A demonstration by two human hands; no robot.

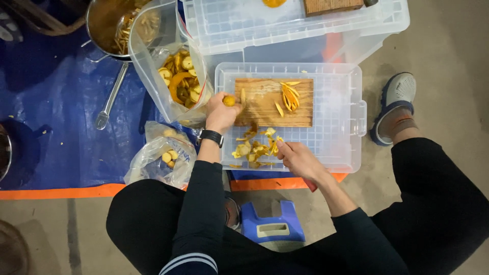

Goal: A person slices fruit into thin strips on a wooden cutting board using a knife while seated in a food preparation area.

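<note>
Pinched in the curled fingers of the left hand (pixel 220 113) is a small yellow-orange fruit (pixel 229 101), poking out at the thumb side of the fist, just over the left edge of the wooden cutting board (pixel 265 104); the fist is closed round it, and a black watch (pixel 210 136) sits on that wrist. Right hand (pixel 299 159) lies lower, fingers drawn together and pointing at a heap of yellow peel scraps (pixel 254 147); its fingertips touch the near edge of the heap, though whether they pinch a piece I cannot tell. The scraps lie on the clear plastic box lid (pixel 336 132), just below the board, which rests on the same lid; a few thin orange peel strips (pixel 290 95) lie on the board's right part, well apart from the held fruit.

Nearest of all, between the person's knees, stands a low blue stool (pixel 272 224); a grey shoe (pixel 395 104) shows at the right. Left of the left forearm sits a crumpled plastic bag (pixel 158 158) with a few pale slices inside; above it, just beside the fist, a tall clear bag (pixel 168 76) holds many yellow slices. Farther off, a steel pan (pixel 102 23) with pale strips rests on the blue sheet (pixel 51 112); a second clear box (pixel 295 25) lies beyond the board.
</note>
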